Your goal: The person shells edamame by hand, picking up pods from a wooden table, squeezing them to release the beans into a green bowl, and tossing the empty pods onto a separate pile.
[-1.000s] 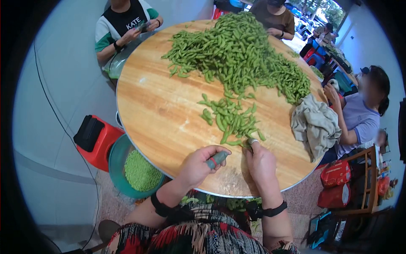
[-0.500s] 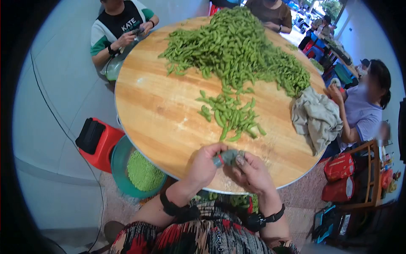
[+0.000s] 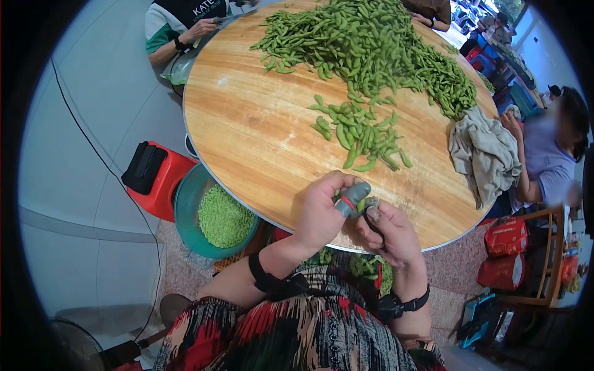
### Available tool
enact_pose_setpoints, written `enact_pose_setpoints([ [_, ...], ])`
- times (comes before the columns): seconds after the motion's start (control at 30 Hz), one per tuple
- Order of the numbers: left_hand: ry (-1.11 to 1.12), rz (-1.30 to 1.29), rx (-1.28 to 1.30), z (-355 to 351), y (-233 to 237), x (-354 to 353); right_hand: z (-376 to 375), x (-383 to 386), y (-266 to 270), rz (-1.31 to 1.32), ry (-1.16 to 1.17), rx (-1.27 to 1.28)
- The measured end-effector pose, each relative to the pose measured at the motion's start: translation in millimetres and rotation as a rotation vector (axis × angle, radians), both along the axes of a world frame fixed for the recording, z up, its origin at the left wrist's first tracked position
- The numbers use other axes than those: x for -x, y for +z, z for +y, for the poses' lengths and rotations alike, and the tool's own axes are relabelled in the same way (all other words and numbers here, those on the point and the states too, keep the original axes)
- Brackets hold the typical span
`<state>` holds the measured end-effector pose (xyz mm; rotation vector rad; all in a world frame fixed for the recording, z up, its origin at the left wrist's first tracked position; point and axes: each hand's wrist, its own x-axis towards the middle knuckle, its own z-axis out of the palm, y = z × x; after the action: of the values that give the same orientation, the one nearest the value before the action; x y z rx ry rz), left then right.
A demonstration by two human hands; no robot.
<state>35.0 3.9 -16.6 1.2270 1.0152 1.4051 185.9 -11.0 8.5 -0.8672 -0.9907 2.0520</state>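
Note:
My left hand (image 3: pixel 323 207) is closed in a pinch above the near edge of the round wooden table (image 3: pixel 247 154). A grey finger cover with a red band (image 3: pixel 352 196) sits on one of its digits. Between my two hands shows a bit of a green edamame pod (image 3: pixel 361 204), mostly hidden by fingers. My right hand (image 3: pixel 396 232) has its fingers curled against the same pod, with something dark along them that I cannot make out. Just beyond my hands lies a small cluster of edamame pods (image 3: pixel 365 133); a large heap of pods (image 3: pixel 371 46) rises behind it.
Below the table's left edge stands a teal basin (image 3: pixel 185 216) of shelled green beans (image 3: pixel 226 216), beside a red-and-black container (image 3: pixel 151 179). A crumpled grey cloth (image 3: pixel 486 151) lies at the table's right edge. Other people sit around the table. A wooden chair (image 3: pixel 550 260) is at right.
The view has shifted, so the table and pods appear higher and to the right. My hands have turned, and a green pod now shows between the fingers.

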Motion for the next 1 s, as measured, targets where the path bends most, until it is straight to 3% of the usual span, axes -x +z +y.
enact_pose_setpoints([
  [0.03, 0.0, 0.001, 0.001, -3, 0, 0, -1, 1, 0, 0.024, -0.049, 0.031],
  [0.1, -0.287, -0.327, 0.232, -8, 4, 2, -3, 3, 2, 0.049, -0.1, 0.064],
  [0.13, -0.288, -0.326, 0.233, -6, 4, 6, -4, 4, 6, 0.128, -0.086, 0.115],
  [0.2, -0.526, -0.537, 0.263, -2, 2, 15, -5, 3, 5, 0.208, -0.072, 0.17],
  [0.3, -0.58, -0.548, 0.307, 0, 5, 18, -3, 2, -6, 0.232, -0.053, 0.228],
  [0.33, -0.579, -0.548, 0.308, 0, 6, 17, -3, 3, -11, 0.068, -0.107, 0.09],
  [0.37, -0.509, -0.363, 0.267, 0, 6, 13, -2, 5, -16, -0.096, -0.159, -0.048],
  [0.4, -0.437, -0.179, 0.225, -1, 6, 10, -1, 7, -23, -0.095, -0.158, -0.046],
  [0.47, -0.404, -0.102, 0.205, 1, -1, 9, 1, 9, -34, -0.33, -0.309, -0.419],
  [0.5, -0.359, -0.055, 0.177, 1, -1, 9, 2, 7, -29, -0.33, -0.309, -0.418],
  [0.57, -0.316, -0.009, 0.15, 3, -2, 9, 3, 1, -12, -0.184, -0.254, -0.022],
  [0.63, -0.313, 0.02, -0.023, 7, -2, 11, 3, 2, -9, -0.126, -0.246, 0.003],
  [0.7, -0.346, -0.024, 0.103, 8, 2, 17, 5, 2, -6, -0.067, -0.233, 0.028],
  [0.77, -0.384, -0.065, 0.224, 11, 5, 19, 10, -1, -4, -0.455, -0.172, -0.198],
  [0.8, -0.303, 0.148, 0.016, 11, 6, 17, 14, 2, -5, -0.454, -0.173, -0.195],
  [0.83, -0.219, 0.356, -0.192, 11, 8, 16, 19, 8, -7, -0.482, -0.341, -0.391],
  [0.87, -0.22, 0.355, -0.191, 9, 11, 14, 21, 12, -8, -0.505, -0.509, -0.59],
  [0.93, -0.196, 0.505, -0.225, 4, 22, 11, 20, 13, -2, -0.394, -0.485, -0.491],
  [1.0, -0.208, 0.505, -0.174, 4, 18, 14, 19, 11, -1, -0.705, -0.425, -0.695],
])
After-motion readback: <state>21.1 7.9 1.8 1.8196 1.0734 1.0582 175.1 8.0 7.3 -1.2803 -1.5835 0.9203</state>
